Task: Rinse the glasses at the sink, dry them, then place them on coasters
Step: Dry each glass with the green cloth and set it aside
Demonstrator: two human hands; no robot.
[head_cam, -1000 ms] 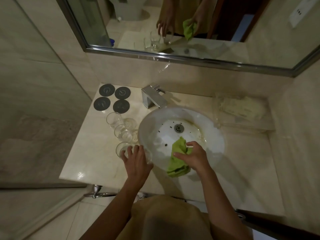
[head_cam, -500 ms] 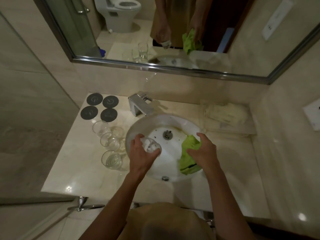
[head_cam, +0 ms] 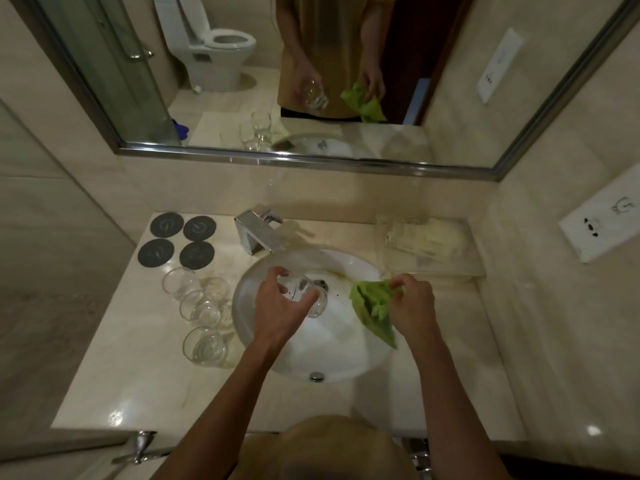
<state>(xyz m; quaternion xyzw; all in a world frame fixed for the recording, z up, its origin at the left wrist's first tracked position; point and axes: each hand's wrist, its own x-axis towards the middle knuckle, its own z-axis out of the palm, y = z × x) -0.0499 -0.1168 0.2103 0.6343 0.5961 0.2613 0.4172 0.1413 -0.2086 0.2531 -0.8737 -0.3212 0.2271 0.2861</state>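
Over the sink (head_cam: 277,362), the left hand (head_cam: 277,311) grips a glass (head_cam: 308,294) tilted above the drain; beside it the right hand (head_cam: 412,308) pinches a green cloth (head_cam: 372,306). Three glasses (head_cam: 202,308) wait left of the sink, coasters (head_cam: 181,242) beyond. Wet glass could slip and crack against the porcelain.

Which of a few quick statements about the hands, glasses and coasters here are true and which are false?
1. The left hand holds a glass over the sink. True.
2. The right hand is empty. False: it grips a green cloth.
3. Four coasters lie left of the tap. True.
4. Glasses stand on the coasters. False: the coasters are bare; the other glasses stand on the counter.
5. Water runs from the tap. False: no stream shows.
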